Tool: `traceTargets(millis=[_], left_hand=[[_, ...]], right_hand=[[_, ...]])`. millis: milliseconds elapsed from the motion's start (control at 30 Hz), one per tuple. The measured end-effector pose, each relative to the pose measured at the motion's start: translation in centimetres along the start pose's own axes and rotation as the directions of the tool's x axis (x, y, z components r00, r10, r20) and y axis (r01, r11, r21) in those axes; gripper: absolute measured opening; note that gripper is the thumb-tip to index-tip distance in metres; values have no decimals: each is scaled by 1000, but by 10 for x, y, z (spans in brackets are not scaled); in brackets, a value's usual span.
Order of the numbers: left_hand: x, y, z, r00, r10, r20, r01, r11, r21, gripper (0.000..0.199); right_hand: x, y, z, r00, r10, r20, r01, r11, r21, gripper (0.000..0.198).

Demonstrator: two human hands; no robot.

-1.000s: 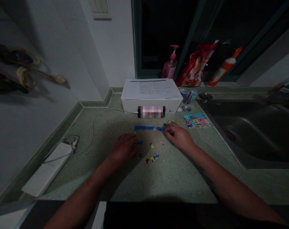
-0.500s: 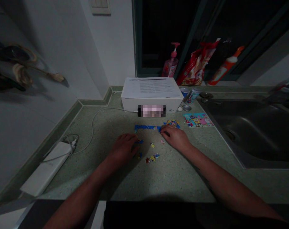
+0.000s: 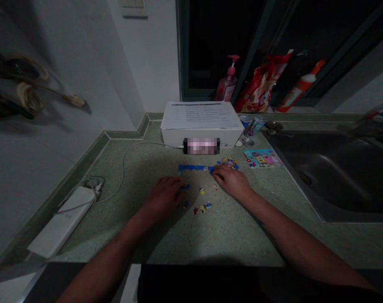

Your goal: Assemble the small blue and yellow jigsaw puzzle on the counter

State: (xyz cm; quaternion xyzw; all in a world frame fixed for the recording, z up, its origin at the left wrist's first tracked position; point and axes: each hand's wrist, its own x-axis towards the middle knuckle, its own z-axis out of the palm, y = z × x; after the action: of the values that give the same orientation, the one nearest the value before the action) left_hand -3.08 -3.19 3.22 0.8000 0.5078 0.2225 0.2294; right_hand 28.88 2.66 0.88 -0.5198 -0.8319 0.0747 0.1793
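Observation:
On the green speckled counter, a strip of joined blue jigsaw puzzle pieces (image 3: 193, 167) forms a straight edge with a short leg down its left end. My right hand (image 3: 232, 180) is at the strip's right end, its fingertips pinched on a blue puzzle piece (image 3: 211, 171). My left hand (image 3: 166, 194) rests by the strip's lower left, thumb apart from the fingers, beside a loose blue piece (image 3: 186, 186). A heap of mixed pieces (image 3: 228, 162) lies just beyond my right hand. Several loose pieces (image 3: 202, 208) are scattered between my hands and nearer me.
A white box (image 3: 200, 120) stands behind, with a phone (image 3: 202, 146) leaning on it. The picture card (image 3: 263, 158) lies right, beside the sink (image 3: 324, 219). A power strip (image 3: 63, 223) with cables is at left. Cans (image 3: 256, 126) stand near the box.
Almost nothing differs. The view has shifted very slightly, and both hands keep their places, the right one still at the strip's right end.

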Motion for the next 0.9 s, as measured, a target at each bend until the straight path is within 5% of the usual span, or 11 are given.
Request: traceTargets(millis=[900], left_hand=[[0,3,-2,1000,-9,14,9,999,-48,27]], right_hand=[[-2,-3,1,1000,16,-1,-16,993,-113,28]])
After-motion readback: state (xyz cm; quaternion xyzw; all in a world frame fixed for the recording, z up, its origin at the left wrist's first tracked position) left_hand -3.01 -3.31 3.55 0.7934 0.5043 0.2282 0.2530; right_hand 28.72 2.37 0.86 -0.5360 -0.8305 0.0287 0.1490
